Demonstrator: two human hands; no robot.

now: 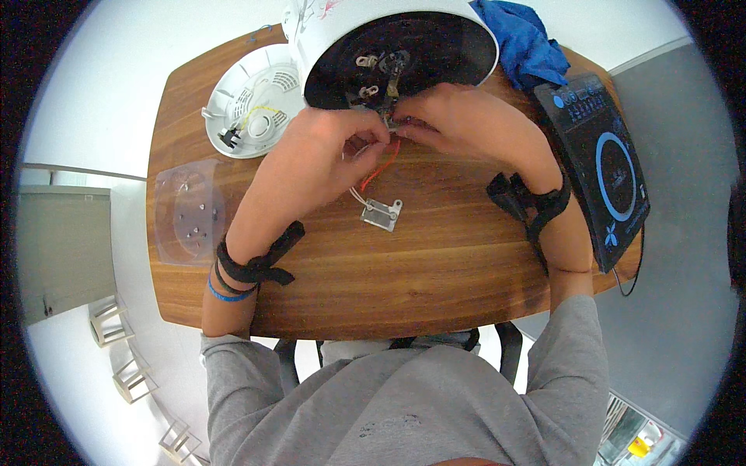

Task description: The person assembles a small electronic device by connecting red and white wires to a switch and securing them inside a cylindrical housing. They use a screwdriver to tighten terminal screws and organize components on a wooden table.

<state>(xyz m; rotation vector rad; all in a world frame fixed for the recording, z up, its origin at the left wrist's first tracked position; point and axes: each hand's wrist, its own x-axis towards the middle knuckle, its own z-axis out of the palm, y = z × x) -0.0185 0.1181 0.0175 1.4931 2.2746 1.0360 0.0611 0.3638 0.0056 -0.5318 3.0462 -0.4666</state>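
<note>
A white rounded appliance body [330,35] lies tipped on the table, its dark underside with metal terminals facing me. At its lower rim, my left hand [334,144] has thumb and fingers pinched together beside thin white and red wires [378,172]. My right hand [451,116] is closed too, its fingertips meeting the left ones at a small metal part below the terminals. What exactly each hand pinches is hidden by the fingers. Nearer to me, a small flat metal plate [381,215] lies on the wood, joined to the white wires.
A white round base cover [221,124] with wires and a black connector sits at the left. Nearer stands a clear plastic tray [172,233] holding several screws. On the right is a black induction cooker [583,140], with a blue cloth [524,46] behind it, all on the wooden table [435,287].
</note>
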